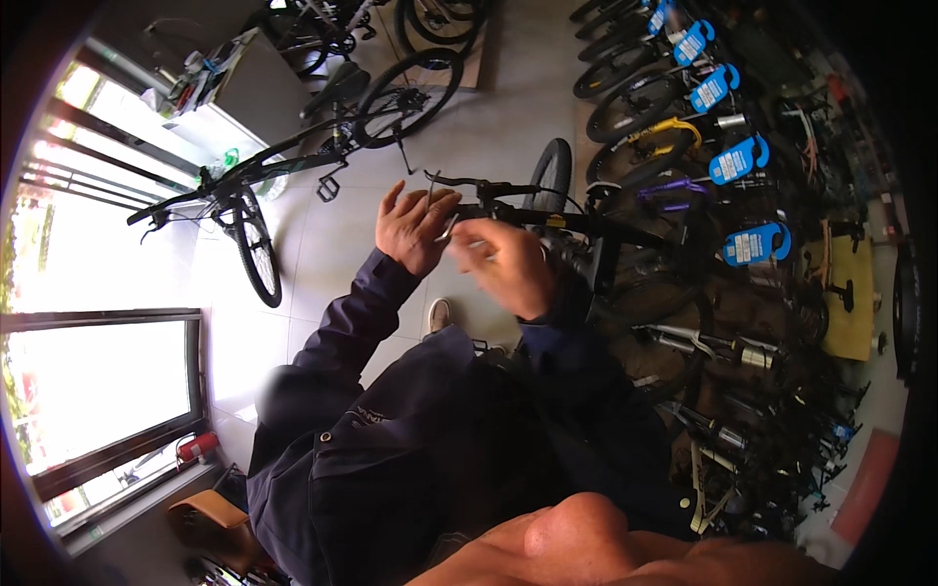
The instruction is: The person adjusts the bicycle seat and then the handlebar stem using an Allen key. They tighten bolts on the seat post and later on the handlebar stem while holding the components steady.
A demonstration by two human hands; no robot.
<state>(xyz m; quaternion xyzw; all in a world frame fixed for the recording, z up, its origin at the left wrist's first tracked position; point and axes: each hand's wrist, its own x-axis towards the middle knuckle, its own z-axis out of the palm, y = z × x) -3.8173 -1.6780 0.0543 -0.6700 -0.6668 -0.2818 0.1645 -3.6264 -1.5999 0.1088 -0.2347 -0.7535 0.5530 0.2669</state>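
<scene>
A black bicycle handlebar (502, 189) with a brake lever reaches toward my hands from the right. At its near end, my left hand (412, 232) has thumb and forefinger closed at the grip, other fingers apart. A thin metal rod (431, 184) stands up at these fingers; how it is held is unclear. Just to the right, my right hand (508, 266) is curled, slightly blurred, with a thin metal tool (447, 230) at its fingertips. The tool's exact kind cannot be made out. Behind my right hand, the frame runs off to the right; its front wheel (552, 176) points away.
Another black bicycle (293, 156) stands ahead to the left, by a white cabinet (239, 93). Rows of bicycles with blue tags (735, 164) line the right side. A window (107, 391) and a red fire extinguisher (197, 446) are at left. My shoe (440, 313) rests on grey tiles.
</scene>
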